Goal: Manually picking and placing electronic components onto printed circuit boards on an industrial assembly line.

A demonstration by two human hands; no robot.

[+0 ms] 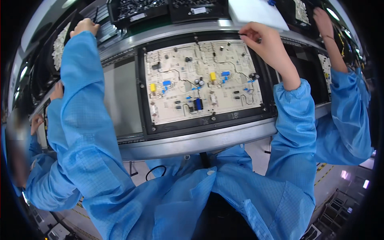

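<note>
**Both hands up at the far edge of the board carrier**

The right hand [269, 45] is raised over the far right corner of the cream-coloured printed circuit board [202, 82], its thumb and forefinger pinched together on a small dark part [242, 35] too tiny to identify. The board lies flat in a black rectangular carrier frame [145, 100], which rests on a grey metal conveyor rail [192, 140], and already carries yellow, blue and black components. The left hand [85, 26] reaches well to the left, into a black parts bin [102, 28] beyond the rail; its fingers curl downward, and whether they hold anything cannot be told.

Judging from this, the pinched part is small enough to slip out and fall among the mounted components, where it would be hard to find. The loose blue sleeve [294, 108] hangs just beside the board's right edge and might brush upright parts there. Other people's blue-sleeved arms [340, 60] work close by on both sides.
</note>
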